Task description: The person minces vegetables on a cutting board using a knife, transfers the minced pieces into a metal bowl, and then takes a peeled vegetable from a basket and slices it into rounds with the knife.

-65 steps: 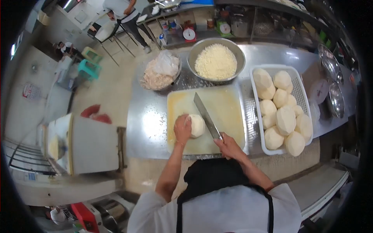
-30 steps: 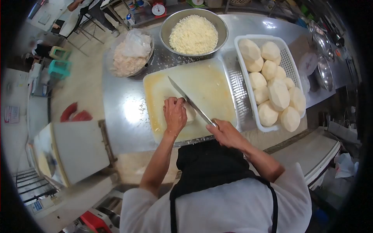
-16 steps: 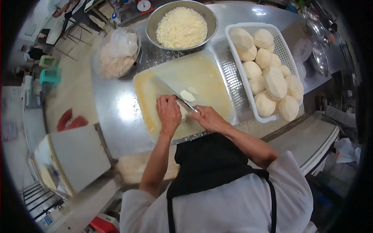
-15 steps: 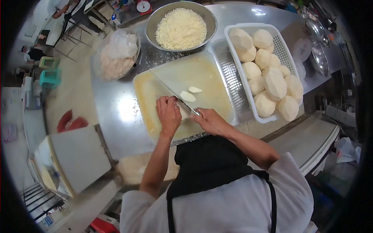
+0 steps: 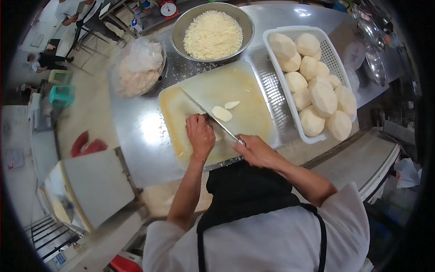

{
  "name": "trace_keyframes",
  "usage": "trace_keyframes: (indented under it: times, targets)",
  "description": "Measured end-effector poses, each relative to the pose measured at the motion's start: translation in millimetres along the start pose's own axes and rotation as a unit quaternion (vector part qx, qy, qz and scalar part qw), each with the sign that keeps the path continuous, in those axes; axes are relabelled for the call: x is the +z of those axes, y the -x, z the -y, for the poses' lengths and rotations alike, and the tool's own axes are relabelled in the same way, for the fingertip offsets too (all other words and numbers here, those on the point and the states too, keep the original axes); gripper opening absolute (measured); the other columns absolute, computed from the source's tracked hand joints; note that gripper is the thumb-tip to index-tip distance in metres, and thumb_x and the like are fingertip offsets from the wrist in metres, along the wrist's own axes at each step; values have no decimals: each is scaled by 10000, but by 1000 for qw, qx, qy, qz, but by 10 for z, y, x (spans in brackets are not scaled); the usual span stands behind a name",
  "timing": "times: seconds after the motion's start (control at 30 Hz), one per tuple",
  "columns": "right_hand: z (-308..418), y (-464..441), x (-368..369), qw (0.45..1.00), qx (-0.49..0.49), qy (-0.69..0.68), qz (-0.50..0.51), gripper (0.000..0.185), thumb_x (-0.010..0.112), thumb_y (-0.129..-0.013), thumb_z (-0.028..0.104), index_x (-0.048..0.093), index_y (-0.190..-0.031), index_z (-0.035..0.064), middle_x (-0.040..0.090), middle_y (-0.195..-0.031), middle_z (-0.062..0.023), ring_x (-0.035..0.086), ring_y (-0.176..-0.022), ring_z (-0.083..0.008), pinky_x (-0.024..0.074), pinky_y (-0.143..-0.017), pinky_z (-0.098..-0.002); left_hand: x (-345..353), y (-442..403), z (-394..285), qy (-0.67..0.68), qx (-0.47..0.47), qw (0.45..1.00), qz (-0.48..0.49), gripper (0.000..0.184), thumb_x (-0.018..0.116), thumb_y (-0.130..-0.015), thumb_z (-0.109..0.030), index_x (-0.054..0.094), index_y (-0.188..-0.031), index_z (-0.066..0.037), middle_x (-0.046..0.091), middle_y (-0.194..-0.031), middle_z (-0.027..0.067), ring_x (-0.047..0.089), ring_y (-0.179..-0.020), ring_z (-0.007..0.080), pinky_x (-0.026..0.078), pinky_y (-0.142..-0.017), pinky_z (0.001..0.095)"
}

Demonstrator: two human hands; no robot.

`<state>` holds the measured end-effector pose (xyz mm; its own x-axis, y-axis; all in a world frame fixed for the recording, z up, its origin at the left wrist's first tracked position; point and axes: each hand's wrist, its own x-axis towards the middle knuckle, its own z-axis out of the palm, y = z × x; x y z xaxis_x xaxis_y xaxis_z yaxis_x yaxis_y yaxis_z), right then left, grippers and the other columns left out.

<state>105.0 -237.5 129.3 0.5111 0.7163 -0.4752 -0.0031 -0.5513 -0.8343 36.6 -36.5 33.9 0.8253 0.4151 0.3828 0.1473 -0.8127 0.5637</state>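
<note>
In the head view, the left hand [image 5: 200,134] lies left of the board's middle, fingers bent over a pale piece [image 5: 221,134] (mostly hidden by the hand), which it holds down against the board [image 5: 251,93]. The right hand [image 5: 257,150] is closed round the handle of a knife [image 5: 204,109], near the board's near edge. The blade runs slantwise across the board, its tip close to the far left corner, and passes just beside the left fingertips and the piece; whether its edge touches the piece I cannot tell. Just beyond the blade, two slices lie near each other, one broad [image 5: 222,113] and one narrow [image 5: 231,104].

The board sits at the near edge of the worktop [image 5: 140,154]. Past its far edge stands a bowl [image 5: 176,38] of pale shreds [image 5: 213,36]; toward the worktop's far left corner, a clear bag [image 5: 146,56] covers a pale heap [image 5: 131,79]. Right of the board, a white basket [image 5: 333,59] holds peeled vegetables [image 5: 323,99], its near end by the worktop's near edge.
</note>
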Motion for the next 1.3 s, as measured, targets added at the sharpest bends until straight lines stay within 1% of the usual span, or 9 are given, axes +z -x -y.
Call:
trace_keyframes:
  times: [0.1,0.27,0.4,0.67,0.8,1.0,1.1,1.2,1.3]
  targets:
    - [-231,-436,206,997,-59,32,-37,477,555,-1020,385,641,-997,-84,659,-812,-296,673,-822,-462,502,-776,-521,-6,5,7,13,0,1000,2,151,541,-855,20,580,-1001,8,551,-976,199,505,-926,405,418,-830,502]
    - [160,133,-22,1000,12,-8,-7,480,574,-1015,383,640,-990,-93,660,-817,-313,668,-840,-489,509,-788,-520,-9,38,21,8,0,1000,9,153,534,-851,16,570,-1000,16,544,-964,203,496,-916,406,409,-827,501]
    - [-194,-139,222,997,-56,-5,-55,485,577,-1013,385,652,-1019,-95,664,-825,-315,675,-854,-483,510,-797,-521,-14,5,-1,10,8,1000,6,176,526,-825,26,561,-998,22,538,-950,203,491,-907,408,402,-819,500]
    - [180,221,8,999,32,-7,10,490,559,-1020,379,637,-1005,-105,661,-829,-333,672,-852,-499,509,-795,-529,-4,45,11,38,6,999,-4,201,496,-801,49,553,-993,28,526,-938,211,484,-888,414,398,-807,523]
    - [-136,-94,205,997,-68,16,-35,502,545,-1023,389,632,-997,-104,661,-825,-329,661,-834,-515,506,-780,-540,-16,17,-12,11,-3,1000,-4,196,498,-806,56,555,-992,32,529,-943,214,494,-902,406,404,-811,516]
    - [-411,-445,369,994,-79,43,-54,480,556,-1021,371,625,-984,-102,657,-817,-327,657,-840,-525,506,-762,-539,18,114,-40,-3,-8,999,-41,169,526,-827,52,564,-990,32,544,-968,210,503,-948,403,411,-836,500]
    - [-21,-182,168,999,37,-19,2,469,570,-1013,373,629,-992,-93,659,-823,-315,674,-831,-490,509,-765,-528,30,99,-9,-8,-20,999,-24,176,531,-836,44,570,-1007,26,550,-974,208,502,-955,407,408,-843,502]
    - [-136,212,190,993,-92,11,-69,431,573,-1016,348,628,-998,-79,652,-807,-285,671,-773,-418,513,-751,-495,8,98,-7,-10,-28,1000,-9,182,527,-834,45,566,-1011,24,549,-971,213,504,-949,414,407,-842,513]
    - [42,475,53,999,-7,-38,-5,379,557,-1037,313,615,-1018,-61,619,-752,-232,622,-694,-334,509,-713,-448,98,137,86,-35,-9,999,-39,188,554,-803,14,595,-986,-2,549,-972,202,511,-925,415,411,-841,511]
